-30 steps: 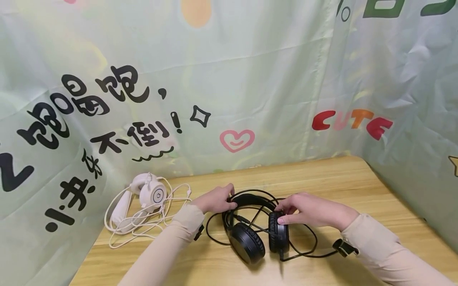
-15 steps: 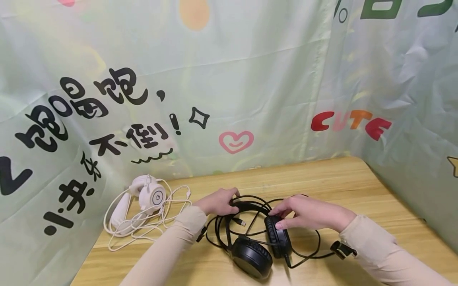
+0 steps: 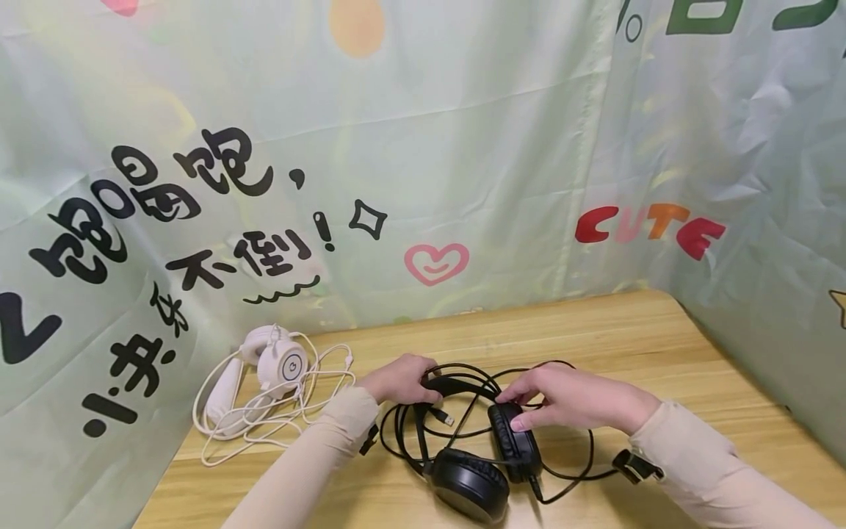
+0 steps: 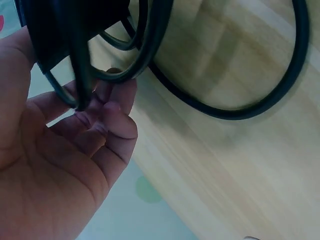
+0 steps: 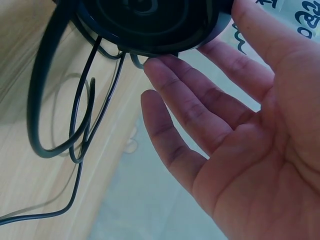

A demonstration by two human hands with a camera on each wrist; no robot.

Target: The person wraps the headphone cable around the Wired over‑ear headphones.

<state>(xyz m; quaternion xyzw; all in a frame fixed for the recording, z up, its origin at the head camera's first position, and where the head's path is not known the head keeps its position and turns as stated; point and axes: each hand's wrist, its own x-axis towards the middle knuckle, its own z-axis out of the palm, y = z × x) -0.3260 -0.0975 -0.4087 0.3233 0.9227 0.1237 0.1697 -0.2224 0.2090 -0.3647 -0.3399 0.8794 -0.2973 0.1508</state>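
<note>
Two hands are on the black headset [image 3: 472, 433], which lies on the wooden table [image 3: 634, 345] near its front edge, roughly central in my head view; my left hand [image 3: 402, 380] sits at the left end of the headband [image 3: 456, 383], fingers curled over the band and a loop of the black cable [image 3: 581, 455]; from the left wrist camera I see those fingers [image 4: 107, 107] bent round the dark band and cable strands, so that hand grips the headset; my right hand [image 3: 571, 399] lies over the upright right ear cup [image 3: 515, 441], thumb on its near side and fingers spread across its top; the right wrist view shows the fingers [image 5: 200, 107] fairly straight, tips touching the cup's rim, the palm wide rather than clenched; the other ear cup [image 3: 471, 485] lies flat on the table, just in front of and left of the upright one; cable loops run around both cups and trail right toward my right sleeve [image 3: 700, 463]; a small plug end [image 3: 444, 417] lies inside the loops, between my hands; well to the left, apart from all this, a white headset [image 3: 264, 371] rests by the printed green curtain [image 3: 423, 147] with its white cord [image 3: 277, 419] tangled loosely about it.
</note>
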